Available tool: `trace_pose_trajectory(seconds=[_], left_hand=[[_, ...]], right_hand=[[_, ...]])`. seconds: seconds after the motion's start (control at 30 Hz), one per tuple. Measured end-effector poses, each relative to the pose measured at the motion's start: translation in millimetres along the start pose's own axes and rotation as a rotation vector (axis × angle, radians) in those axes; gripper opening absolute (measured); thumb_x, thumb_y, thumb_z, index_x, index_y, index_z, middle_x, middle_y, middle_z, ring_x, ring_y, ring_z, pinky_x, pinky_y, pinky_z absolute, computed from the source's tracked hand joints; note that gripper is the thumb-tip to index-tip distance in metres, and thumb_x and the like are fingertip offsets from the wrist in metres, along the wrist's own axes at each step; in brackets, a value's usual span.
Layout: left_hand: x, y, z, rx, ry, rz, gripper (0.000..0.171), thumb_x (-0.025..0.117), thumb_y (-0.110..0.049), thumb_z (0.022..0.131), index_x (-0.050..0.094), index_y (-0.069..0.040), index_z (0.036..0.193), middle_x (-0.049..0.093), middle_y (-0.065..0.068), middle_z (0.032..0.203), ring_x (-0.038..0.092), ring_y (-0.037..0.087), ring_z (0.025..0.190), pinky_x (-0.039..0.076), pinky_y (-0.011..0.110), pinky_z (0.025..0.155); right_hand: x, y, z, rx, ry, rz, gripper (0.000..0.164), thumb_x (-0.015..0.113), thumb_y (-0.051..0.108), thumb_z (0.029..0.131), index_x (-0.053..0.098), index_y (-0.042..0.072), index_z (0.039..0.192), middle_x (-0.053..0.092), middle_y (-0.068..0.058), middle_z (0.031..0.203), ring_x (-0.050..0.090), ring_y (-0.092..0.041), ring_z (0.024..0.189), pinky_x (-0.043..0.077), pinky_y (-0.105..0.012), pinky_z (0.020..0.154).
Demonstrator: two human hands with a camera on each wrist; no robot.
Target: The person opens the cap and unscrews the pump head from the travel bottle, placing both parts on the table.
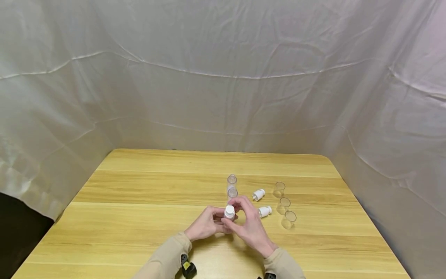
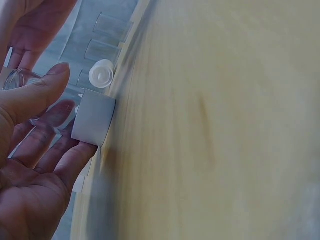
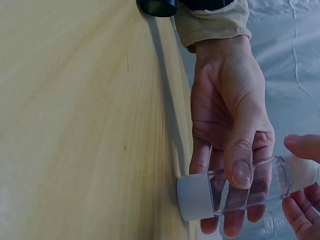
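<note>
A clear bottle (image 3: 270,175) with a white base (image 2: 94,118) is held between both hands above the front of the table. My left hand (image 1: 205,224) grips its clear body, thumb across one side and fingers behind. At the bottle's upper end sits a white pump head (image 1: 229,211). My right hand (image 1: 251,229) pinches this white part between thumb and fingertips. Just beyond the hands stand two more clear bottles (image 1: 232,182), one behind the other. Two loose white pump heads (image 1: 258,194) lie on their sides to the right of them.
Several clear cups or caps (image 1: 289,219) stand in a row right of the loose pump heads. The wooden table (image 1: 139,186) is enclosed by grey cloth (image 1: 209,97) at the back and sides. A black wrist device (image 1: 188,267) shows by the left sleeve.
</note>
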State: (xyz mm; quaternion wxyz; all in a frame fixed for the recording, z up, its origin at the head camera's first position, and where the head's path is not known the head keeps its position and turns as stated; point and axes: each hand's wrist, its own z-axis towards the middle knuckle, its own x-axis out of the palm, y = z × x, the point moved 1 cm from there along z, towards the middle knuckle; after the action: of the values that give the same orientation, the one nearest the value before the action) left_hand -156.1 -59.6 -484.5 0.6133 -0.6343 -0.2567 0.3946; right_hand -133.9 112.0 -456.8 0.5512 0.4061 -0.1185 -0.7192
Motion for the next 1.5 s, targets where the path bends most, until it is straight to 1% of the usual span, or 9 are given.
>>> trace_pose_trajectory(seconds=[0.13,0.3,0.47,0.73,0.97,1.1,1.23,1.37,1.5], left_hand=[[-0.4,0.4,0.5,-0.004,0.007,0.0,0.042,0.078,-0.007,0.085,0.066,0.004,0.124,0.069,0.025,0.124,0.07,0.002,0.097,0.058,0.018,0.091],[-1.5,0.3,0.0,0.003,0.004,0.063,0.04,0.079,-0.009,0.084,0.068,0.001,0.121,0.072,0.023,0.12,0.069,0.002,0.096,0.057,0.019,0.092],[-1.9,0.3,0.4,0.001,0.004,0.09,0.039,0.079,-0.009,0.084,0.069,0.001,0.12,0.073,0.021,0.119,0.068,0.001,0.095,0.057,0.02,0.092],[-1.4,0.2,0.9,0.004,0.009,0.058,0.04,0.077,-0.009,0.086,0.067,0.003,0.123,0.07,0.022,0.125,0.07,0.003,0.1,0.057,0.018,0.093],[-1.0,0.6,-0.4,0.009,0.007,-0.006,0.04,0.078,-0.007,0.085,0.066,0.005,0.122,0.069,0.028,0.121,0.07,0.001,0.093,0.058,0.019,0.09],[-1.3,0.5,0.2,0.007,0.01,0.024,0.041,0.077,-0.007,0.085,0.066,0.004,0.123,0.07,0.026,0.121,0.069,-0.001,0.094,0.058,0.018,0.091],[-1.9,-0.1,0.4,-0.007,0.011,0.057,0.041,0.077,-0.007,0.085,0.067,0.004,0.122,0.071,0.024,0.12,0.068,-0.001,0.093,0.057,0.017,0.09],[-1.7,-0.1,0.2,-0.002,0.016,0.048,0.041,0.077,-0.006,0.085,0.066,0.004,0.123,0.07,0.025,0.122,0.069,0.002,0.095,0.057,0.018,0.091],[-1.3,0.4,0.4,0.014,0.01,0.021,0.043,0.077,-0.006,0.085,0.065,0.005,0.125,0.069,0.026,0.124,0.071,0.006,0.1,0.057,0.018,0.092]], right_hand=[[0.4,0.5,0.3,0.003,0.007,-0.003,0.044,0.085,0.003,0.075,0.062,0.007,0.112,0.065,-0.005,0.105,0.062,-0.014,0.089,0.059,-0.025,0.079],[0.5,1.7,0.4,-0.001,0.038,0.004,0.041,0.08,-0.003,0.077,0.062,0.004,0.113,0.065,-0.005,0.106,0.064,-0.016,0.094,0.06,-0.027,0.088],[-0.3,2.7,0.1,-0.018,0.067,0.028,0.046,0.077,-0.006,0.077,0.06,0.0,0.119,0.066,-0.01,0.11,0.065,-0.02,0.099,0.059,-0.03,0.095],[-0.5,2.5,-1.1,0.025,0.038,0.0,0.051,0.084,0.004,0.075,0.059,0.004,0.12,0.065,-0.008,0.113,0.064,-0.016,0.098,0.058,-0.028,0.089],[-0.5,1.9,0.3,0.007,-0.006,0.024,0.044,0.085,0.001,0.074,0.061,0.005,0.111,0.066,-0.006,0.105,0.063,-0.015,0.089,0.06,-0.028,0.079],[-0.5,2.9,1.2,-0.019,0.009,0.046,0.041,0.081,-0.004,0.076,0.062,0.005,0.111,0.065,-0.007,0.105,0.064,-0.018,0.092,0.061,-0.027,0.086],[-0.6,3.3,0.6,-0.043,0.043,0.04,0.045,0.077,-0.008,0.075,0.061,0.003,0.116,0.065,-0.009,0.108,0.065,-0.02,0.096,0.06,-0.029,0.093],[-0.4,2.4,-1.3,-0.025,0.071,0.03,0.052,0.077,-0.006,0.075,0.059,0.001,0.122,0.064,-0.012,0.114,0.064,-0.02,0.101,0.058,-0.029,0.096],[-0.1,1.2,-2.2,0.016,0.056,0.021,0.05,0.081,0.001,0.077,0.059,0.003,0.122,0.064,-0.01,0.117,0.063,-0.018,0.103,0.059,-0.029,0.094]])
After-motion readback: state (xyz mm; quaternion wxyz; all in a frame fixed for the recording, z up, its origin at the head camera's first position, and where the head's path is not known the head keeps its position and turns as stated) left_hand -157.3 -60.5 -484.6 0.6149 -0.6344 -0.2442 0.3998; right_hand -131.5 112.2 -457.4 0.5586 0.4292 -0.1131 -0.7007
